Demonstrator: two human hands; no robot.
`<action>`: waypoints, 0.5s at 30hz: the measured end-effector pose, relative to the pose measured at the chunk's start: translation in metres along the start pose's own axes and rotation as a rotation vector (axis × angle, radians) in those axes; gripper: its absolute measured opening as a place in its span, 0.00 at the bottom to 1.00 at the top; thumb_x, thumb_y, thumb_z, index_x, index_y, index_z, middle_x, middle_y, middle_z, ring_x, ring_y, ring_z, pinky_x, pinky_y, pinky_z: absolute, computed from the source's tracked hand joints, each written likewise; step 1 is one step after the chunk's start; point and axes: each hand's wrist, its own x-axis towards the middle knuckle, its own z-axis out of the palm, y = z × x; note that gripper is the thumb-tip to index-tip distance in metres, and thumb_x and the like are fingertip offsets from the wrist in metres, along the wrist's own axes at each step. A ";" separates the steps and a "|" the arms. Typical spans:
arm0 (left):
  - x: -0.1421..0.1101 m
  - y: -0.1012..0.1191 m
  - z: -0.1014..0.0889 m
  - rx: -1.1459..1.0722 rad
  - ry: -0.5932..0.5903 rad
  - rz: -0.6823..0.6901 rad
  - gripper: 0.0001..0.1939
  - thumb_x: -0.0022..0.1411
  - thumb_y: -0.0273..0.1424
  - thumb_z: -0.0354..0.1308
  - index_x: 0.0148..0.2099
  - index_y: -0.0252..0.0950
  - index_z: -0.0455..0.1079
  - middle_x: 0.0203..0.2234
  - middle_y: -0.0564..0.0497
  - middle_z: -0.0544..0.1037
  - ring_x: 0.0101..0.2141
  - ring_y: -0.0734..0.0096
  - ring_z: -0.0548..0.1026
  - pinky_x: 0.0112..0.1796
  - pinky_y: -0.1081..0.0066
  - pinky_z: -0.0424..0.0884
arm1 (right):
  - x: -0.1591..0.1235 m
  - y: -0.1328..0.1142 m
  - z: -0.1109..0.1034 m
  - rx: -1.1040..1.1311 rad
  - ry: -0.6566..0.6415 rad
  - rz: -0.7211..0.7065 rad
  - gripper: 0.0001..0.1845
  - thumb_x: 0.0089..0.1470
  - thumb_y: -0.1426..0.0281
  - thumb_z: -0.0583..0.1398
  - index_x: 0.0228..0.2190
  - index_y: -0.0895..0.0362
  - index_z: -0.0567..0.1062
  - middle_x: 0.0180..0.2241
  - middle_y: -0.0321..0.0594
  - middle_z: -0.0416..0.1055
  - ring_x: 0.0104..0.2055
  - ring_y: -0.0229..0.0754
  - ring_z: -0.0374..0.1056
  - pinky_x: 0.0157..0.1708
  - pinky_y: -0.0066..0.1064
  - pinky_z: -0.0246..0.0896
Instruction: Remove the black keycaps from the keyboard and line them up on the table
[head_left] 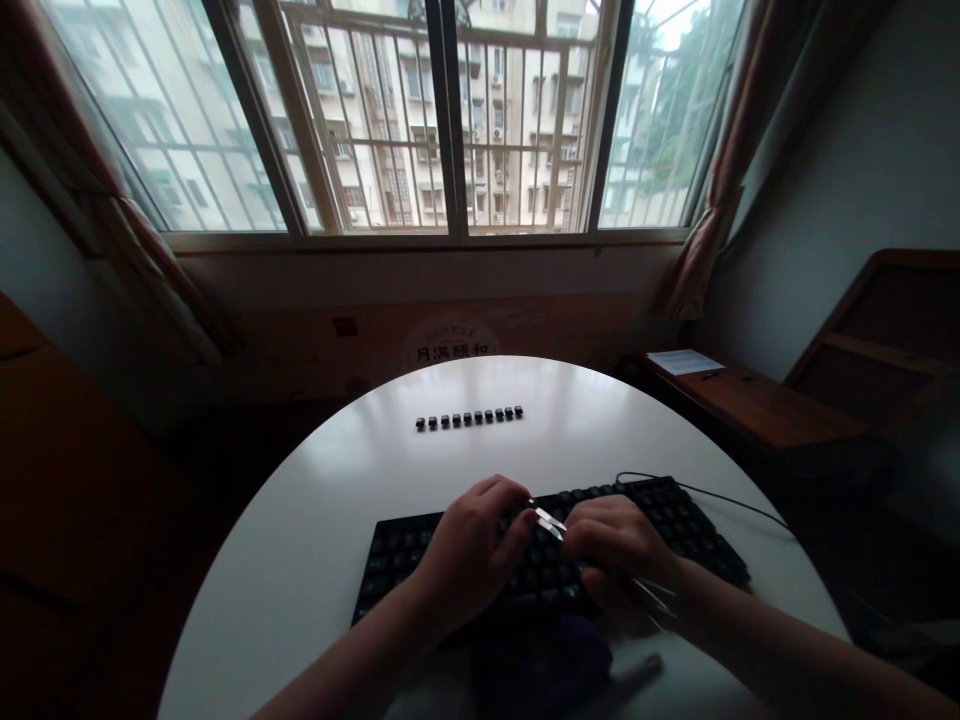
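Note:
My right hand (619,545) is closed round a puller with two flat, shiny metal prongs (550,522) pointing left and thin wire ends (654,597) sticking out behind the palm. The prong tips meet the thumb and fingers of my left hand (480,540), which are pinched together; what they hold there is small, dark and mostly hidden. Both hands are above a black keyboard (390,555), covering its middle. Farther back on the table, several small black keyboard pieces (467,418) stand in a neat row, apart from the hands.
The round white table (300,510) carries it all. A black cable (720,493) runs off its right edge. A dark purple item (577,650) and a blurred grey strip (637,675) lie at the front. Right of the table is a wooden side table (750,410) with paper (684,362).

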 end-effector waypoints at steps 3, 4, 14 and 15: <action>-0.001 0.001 0.002 -0.053 0.034 -0.019 0.07 0.64 0.32 0.50 0.38 0.37 0.68 0.32 0.50 0.74 0.32 0.68 0.72 0.36 0.68 0.68 | 0.002 -0.004 -0.001 -0.138 -0.050 -0.008 0.18 0.65 0.64 0.45 0.27 0.57 0.65 0.21 0.35 0.62 0.23 0.35 0.57 0.25 0.29 0.50; 0.000 0.000 0.003 -0.061 0.051 -0.030 0.07 0.64 0.32 0.49 0.38 0.37 0.68 0.32 0.50 0.74 0.32 0.67 0.72 0.36 0.67 0.68 | 0.002 -0.007 -0.003 -0.183 -0.057 0.010 0.16 0.64 0.66 0.46 0.28 0.57 0.66 0.23 0.36 0.63 0.24 0.36 0.58 0.26 0.30 0.51; 0.003 -0.021 0.012 -0.321 0.075 -0.061 0.12 0.66 0.37 0.47 0.41 0.36 0.68 0.34 0.48 0.75 0.36 0.63 0.72 0.37 0.66 0.68 | 0.031 -0.005 -0.016 -0.330 -0.185 0.123 0.21 0.60 0.79 0.49 0.53 0.56 0.67 0.42 0.46 0.69 0.41 0.42 0.65 0.39 0.33 0.64; 0.003 -0.021 0.012 -0.354 0.067 -0.052 0.13 0.66 0.38 0.47 0.41 0.36 0.68 0.33 0.48 0.74 0.36 0.63 0.72 0.36 0.67 0.68 | 0.033 0.001 -0.014 -0.280 -0.252 0.121 0.22 0.60 0.79 0.50 0.54 0.56 0.67 0.39 0.43 0.69 0.36 0.39 0.66 0.35 0.29 0.64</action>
